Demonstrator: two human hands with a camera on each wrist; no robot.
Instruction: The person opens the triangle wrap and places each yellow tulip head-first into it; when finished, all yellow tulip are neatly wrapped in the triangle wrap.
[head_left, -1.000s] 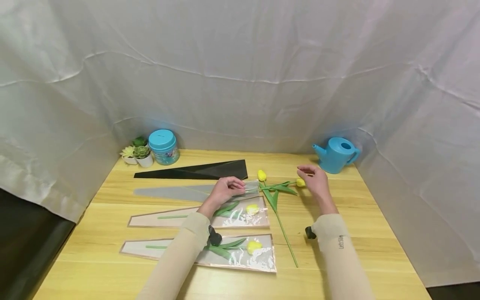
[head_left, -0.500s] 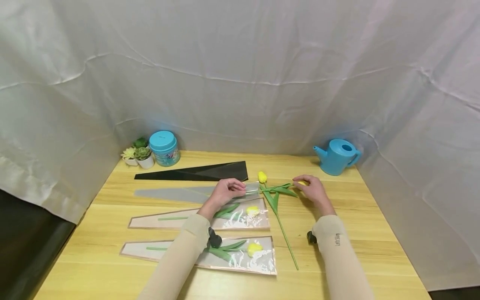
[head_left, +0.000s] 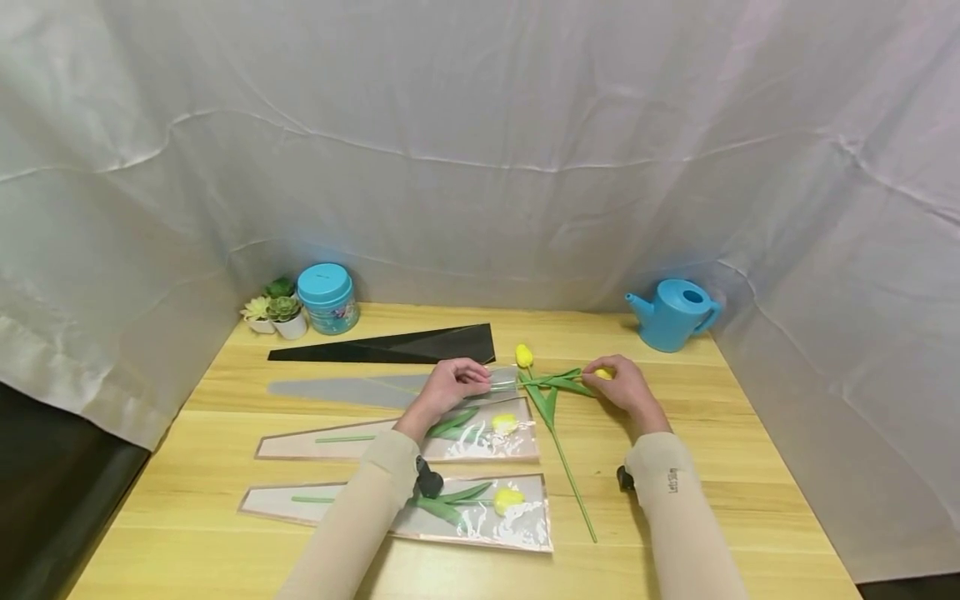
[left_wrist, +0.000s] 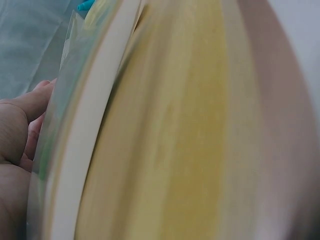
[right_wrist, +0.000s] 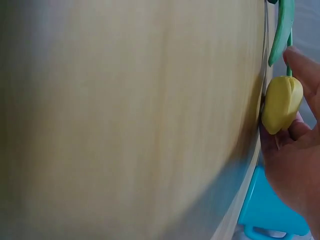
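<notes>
My left hand (head_left: 448, 390) pinches the mouth of a clear, greyish flower sleeve (head_left: 337, 388). A yellow tulip (right_wrist: 283, 104) lies with its stem inside that sleeve, while its leaves and bloom stick out to the right. Close below the bloom, my right hand (head_left: 624, 387) pinches the stem; in the right wrist view the bloom sits within the curve of the fingers. A second tulip (head_left: 523, 357) lies on the wooden table, its stem slanting toward the front beneath the first one's leaves. The left wrist view shows only part of the left hand beside a sleeve edge.
Two pink-edged sleeves, a nearer one (head_left: 525, 533) and a farther one (head_left: 288, 446), each hold a yellow tulip. Behind lies a black sleeve (head_left: 450, 342). Potted succulents (head_left: 283, 308), a blue jar (head_left: 327, 298) and a blue watering can (head_left: 670, 317) stand along the back.
My right hand has come down and left from above the bloom and taken hold of the stem just below it. The left hand stays at the sleeve's mouth.
</notes>
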